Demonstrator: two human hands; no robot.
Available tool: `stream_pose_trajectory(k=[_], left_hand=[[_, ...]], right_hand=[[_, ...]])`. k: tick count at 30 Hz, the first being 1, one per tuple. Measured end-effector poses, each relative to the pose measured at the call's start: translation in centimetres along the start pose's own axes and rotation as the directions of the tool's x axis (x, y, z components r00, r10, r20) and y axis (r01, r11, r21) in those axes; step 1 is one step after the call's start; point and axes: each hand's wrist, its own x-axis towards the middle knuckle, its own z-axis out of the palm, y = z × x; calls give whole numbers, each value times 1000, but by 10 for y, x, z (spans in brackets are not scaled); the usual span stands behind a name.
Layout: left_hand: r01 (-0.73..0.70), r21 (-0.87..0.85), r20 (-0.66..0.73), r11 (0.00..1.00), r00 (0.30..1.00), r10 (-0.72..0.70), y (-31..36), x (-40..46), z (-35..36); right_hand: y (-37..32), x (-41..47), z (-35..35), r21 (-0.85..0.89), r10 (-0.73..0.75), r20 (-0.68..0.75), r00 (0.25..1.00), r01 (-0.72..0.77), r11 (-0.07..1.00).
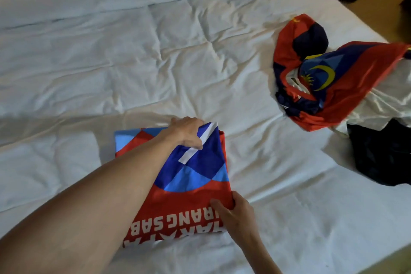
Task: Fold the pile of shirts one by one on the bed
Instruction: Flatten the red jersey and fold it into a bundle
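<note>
Nearest you, your right hand (235,213) pinches the near right edge of the red and blue shirt (189,176), thumb on top of the red band and fingers curled under the cloth. Your left hand (186,132) reaches across to the far end and grips the top edge beside the white stripe, fingers curled over the fold. Both grips are closed on the same garment.

The shirt lies in front of you on the bed (111,62), already narrowed to a long rectangle whose long axis runs away from you, between your two hands. Any further fold looks likely to bring the far end toward the near one, so the left hand is the one placed to lead.

The fabric looks slick and thin, with crisp printed white lettering. The white bedding is soft and wrinkled.

Farther right, well apart, lies the crumpled pile of shirts (329,78), red and navy over white and black cloth.
</note>
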Motion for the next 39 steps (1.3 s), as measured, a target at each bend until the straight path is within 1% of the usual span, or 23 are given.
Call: stream_pose_trajectory(k=[2, 4, 6, 8, 11, 14, 16, 18, 20, 21, 23, 25, 27, 29, 31, 32, 33, 34, 35, 36, 37, 38, 39], left_hand=[[10, -66, 14, 998, 1000, -10, 2, 0, 1], [14, -232, 18, 973, 1000, -10, 4, -3, 0], [-19, -387, -51, 922, 999, -1, 6, -7, -11], [-98, -498, -175, 862, 985, 11, 8, -10, -29], [-255, -697, -334, 671, 942, 11, 12, -17, -70], [-412, -780, -475, 471, 880, -18, 12, -35, -112], [-463, -824, -510, 326, 857, -71, 7, -51, -131], [-506, -843, -530, 180, 840, -121, -8, -67, -134], [-547, -831, -556, 96, 822, -122, -31, -81, -121], [-551, -830, -557, 85, 823, -110, -44, -87, -110], [-523, -844, -535, 120, 837, -114, -73, -96, -80], [-467, -866, -494, 180, 857, -151, -106, -102, -42], [-394, -877, -449, 273, 875, -181, -143, -111, 0], [-316, -861, -417, 398, 887, -198, -182, -125, 40], [-265, -826, -419, 497, 879, -226, -210, -147, 66], [-247, -829, -414, 501, 874, -254, -221, -159, 76], [-221, -857, -391, 466, 867, -308, -230, -171, 84], [-184, -890, -361, 418, 843, -398, -238, -180, 91], [-130, -917, -325, 377, 791, -519, -245, -188, 99], [-59, -940, -277, 337, 710, -648, -251, -194, 106], [0, -958, -229, 288, 607, -761, -254, -200, 115], [44, -967, -195, 250, 502, -842, -253, -208, 123], [73, -970, -181, 230, 413, -892, -246, -217, 131]], right_hand=[[1, 1, -4, -15, -23, 10, 1000, 23, 1000], [2, 2, -13, 41, -41, 3, 999, 41, 998], [-6, 3, -26, 102, -57, -28, 998, 59, 993], [-22, 3, -45, 164, -105, -107, 989, 121, 979], [-63, -3, -81, 235, -220, -246, 944, 278, 931], [-113, -20, -111, 188, -393, -330, 858, 467, 864], [-142, -36, -116, 81, -532, -331, 779, 585, 807], [-160, -51, -108, -13, -628, -290, 722, 653, 757], [-163, -62, -87, -60, -689, -241, 683, 698, 713], [-159, -64, -72, -87, -718, -220, 660, 720, 689], [-145, -67, -36, -169, -759, -169, 629, 740, 651], [-123, -67, 7, -238, -746, -73, 662, 715, 657], [-97, -69, 55, -302, -709, 66, 703, 691, 657], [-73, -77, 102, -356, -674, 186, 715, 688, 632], [-61, -89, 143, -347, -626, 271, 731, 681, 645], [-61, -97, 160, -318, -592, 323, 738, 674, 667], [-64, -105, 174, -280, -558, 389, 733, 671, 687], [-70, -111, 184, -236, -535, 461, 708, 679, 696], [-77, -114, 189, -188, -533, 513, 672, 694, 695], [-83, -114, 190, -150, -549, 516, 658, 700, 698], [-87, -106, 185, -130, -575, 462, 675, 693, 709], [-89, -93, 178, -140, -598, 353, 719, 673, 726], [-91, -76, 168, -187, -613, 202, 764, 645, 741]])
